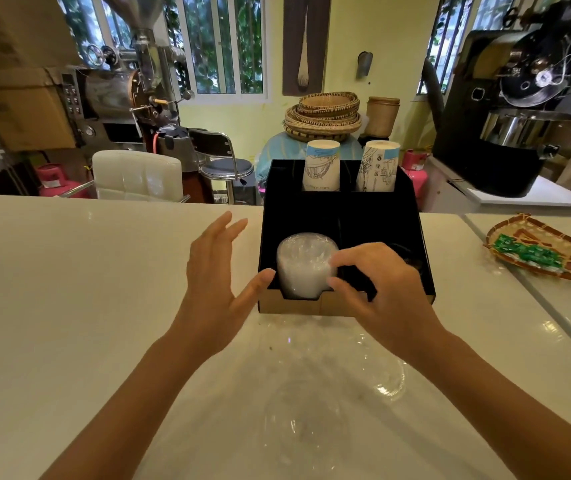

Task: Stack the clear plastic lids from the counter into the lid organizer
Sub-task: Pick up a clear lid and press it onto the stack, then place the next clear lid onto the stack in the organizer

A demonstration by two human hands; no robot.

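Counter [69, 271] pale and glossy, roasters behind, right hand [388, 296] fingers pinching lid stack [303, 268], left hand [214, 282] spread.

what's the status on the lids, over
Right hand pinching lid stack in organizer front-left slot. Left hand open, thumb at organizer. Loose lids on counter. Nothing blocking.

a stack of clear lids [303, 268] stands in the front-left slot of the black lid organizer [381, 216]. more clear lids [332, 393] lie loose, barely visible, on the white counter [69, 289] just before it.
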